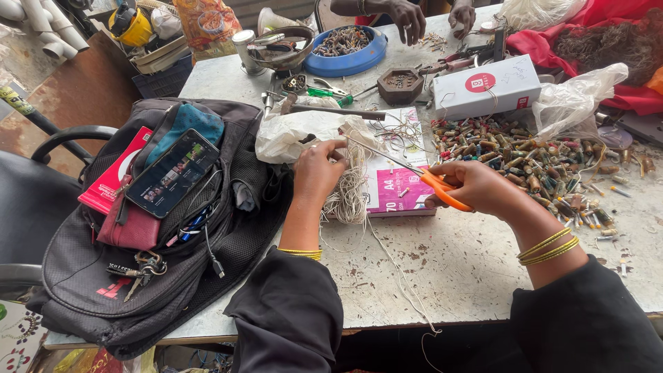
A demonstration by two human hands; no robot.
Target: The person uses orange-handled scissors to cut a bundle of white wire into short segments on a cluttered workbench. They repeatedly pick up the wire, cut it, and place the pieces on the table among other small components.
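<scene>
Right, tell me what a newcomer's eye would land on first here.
At centre, the right hand works orange-handled scissors toward a bundle of pale string that the left hand pinches. On the left lies a black mesh backpack with a lit smartphone on top. On the right sits a heap of small coloured cylindrical parts.

— How were the arms placed?
— Both reached forward in black sleeves, gold bangles at each wrist.
— And the left hand (319, 169)?
— It was raised, knuckles toward the camera, fingertips pinched together at the top.
— The right hand (476, 186)?
— It lay lower and further right, fingers curled closed through orange handles, thumb pointing left.
</scene>
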